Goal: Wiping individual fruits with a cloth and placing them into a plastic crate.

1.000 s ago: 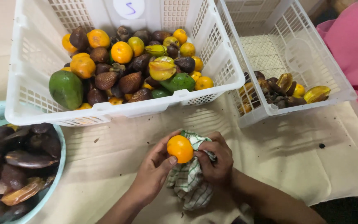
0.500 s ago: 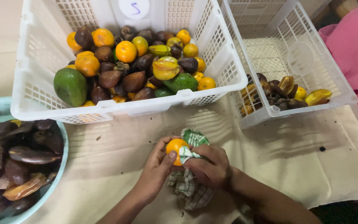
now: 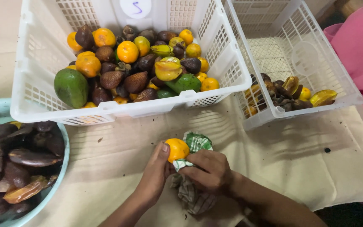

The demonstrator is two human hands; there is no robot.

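Observation:
My left hand (image 3: pixel 155 171) grips a small orange fruit (image 3: pixel 176 149) from its left side, thumb up against it. My right hand (image 3: pixel 207 170) holds a green-and-white checked cloth (image 3: pixel 192 191) bunched against the fruit's right and underside. Both hands hover just above the beige table cover (image 3: pixel 118 168), in front of the big white basket (image 3: pixel 127 107).
The big white basket holds several oranges, brown scaly fruits, a green avocado (image 3: pixel 70 87) and star fruit. A second white basket (image 3: pixel 316 63) at the right holds a few fruits. A light blue basin (image 3: pixel 59 168) of dark fruit sits at the left. A pink sleeve (image 3: pixel 360 46) shows at the far right.
The cloth has come up around the orange fruit, covering more of its right side. Both hands have stayed in about the same spot.

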